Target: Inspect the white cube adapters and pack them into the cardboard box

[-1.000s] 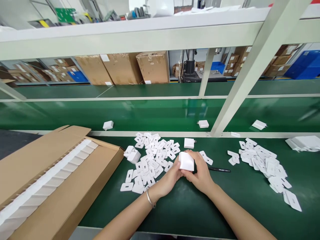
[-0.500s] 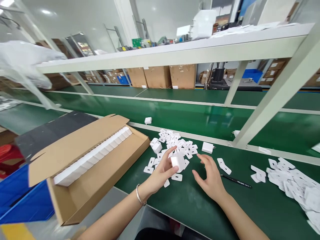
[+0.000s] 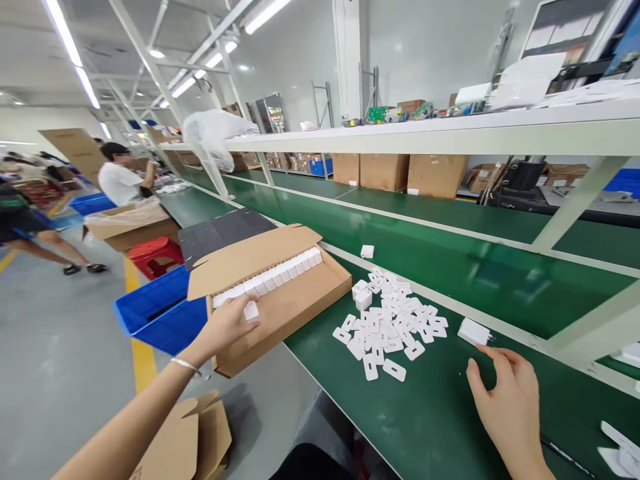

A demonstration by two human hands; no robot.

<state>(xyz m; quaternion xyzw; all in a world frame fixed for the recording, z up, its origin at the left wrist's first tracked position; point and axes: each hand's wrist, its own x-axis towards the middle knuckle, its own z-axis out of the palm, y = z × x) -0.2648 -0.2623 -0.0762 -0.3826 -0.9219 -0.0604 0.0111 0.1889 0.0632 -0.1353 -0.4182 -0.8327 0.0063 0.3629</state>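
Spreading across the lower right, the green surface (image 3: 425, 413) carries an open cardboard box (image 3: 290, 325) jutting past its near edge, with a row of white pieces (image 3: 280, 275) along the inside. Over the box, the left hand (image 3: 227, 327) pinches a white charger (image 3: 251, 311) close to that row. The right hand (image 3: 507, 393) curves loosely, thumb and fingers apart, near a second charger (image 3: 473, 331) on the surface; whether they touch is unclear. Between the hands, small slotted tags (image 3: 387, 327) lie heaped.

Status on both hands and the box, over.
Left hand holding white block at box. Right hand open near charger, contact unclear. White row along box's flap side.
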